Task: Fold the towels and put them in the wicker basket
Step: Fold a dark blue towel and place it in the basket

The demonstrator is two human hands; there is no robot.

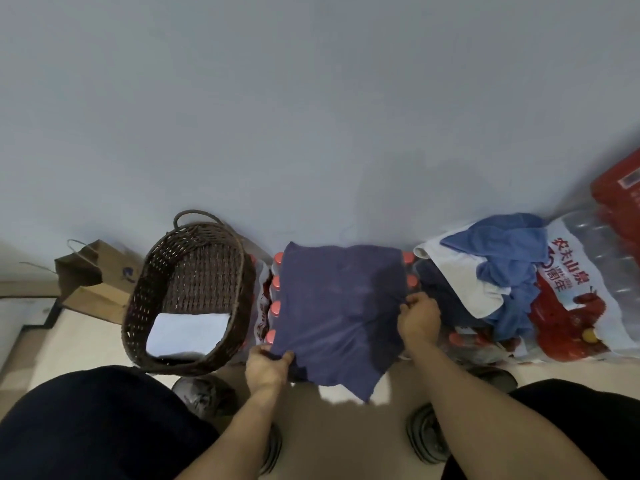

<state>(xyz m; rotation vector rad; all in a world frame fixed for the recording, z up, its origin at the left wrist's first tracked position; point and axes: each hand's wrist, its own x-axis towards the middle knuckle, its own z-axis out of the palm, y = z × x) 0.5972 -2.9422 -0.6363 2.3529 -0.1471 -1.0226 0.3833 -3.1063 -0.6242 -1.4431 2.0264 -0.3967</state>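
Both hands pinch the dark blue towel [337, 306]: left hand [267, 367] its near corner, right hand [419, 318] its side edge. Each grip is light, and the towel lies on bottle caps [276, 308]; it may slip or sag off unevenly, skewing the fold.

Dark purple towel [341, 306] spread flat, near corner hanging down. Brown wicker basket [145, 299] just left of it, tilted, with folded white towel [187, 332] inside. Unfolded blue and white towels [498, 271] piled right.
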